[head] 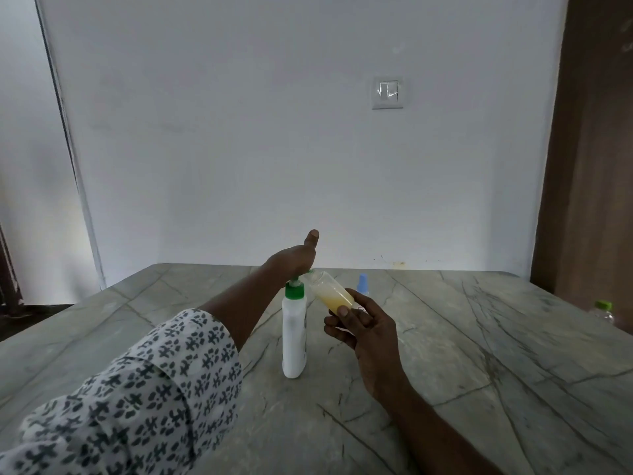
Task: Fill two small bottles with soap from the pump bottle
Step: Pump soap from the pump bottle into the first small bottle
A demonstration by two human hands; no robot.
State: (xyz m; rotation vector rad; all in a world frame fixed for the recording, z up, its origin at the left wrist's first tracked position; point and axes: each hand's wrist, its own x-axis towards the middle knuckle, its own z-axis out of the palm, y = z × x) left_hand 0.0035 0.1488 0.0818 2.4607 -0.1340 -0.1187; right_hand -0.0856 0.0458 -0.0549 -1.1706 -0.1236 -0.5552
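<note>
A plain white wall (274, 149) fills the back, with a brown wooden door (596, 166) at the right. Below lies a grey stone table (479, 354), smooth and crossed by dark veins. A white sleeve (137, 389) printed with dark sprigs covers the left forearm.

The pump bottle (294, 337) stands upright near the table's middle, a tall, smooth, opaque white plastic body with a green collar. The left hand (294, 258) rests palm down on its pump head, spread, the thumb straight and pointing up; the other fingers are hidden behind the palm.

The right hand (366, 334) holds 1 small bottle (330, 291) just right of the pump, thumb and curled fingers pinching its lower end. This bottle is a clear cylinder, its long axis tilted, mouth up and left at the green spout, base down and right in the hand. Pale yellow soap pools in its lower part.

Behind it stands a blue-capped bottle (362, 284). A clear, green-capped bottle (603, 311) sits at the far right edge. A white switch (387, 94) is on the wall.
</note>
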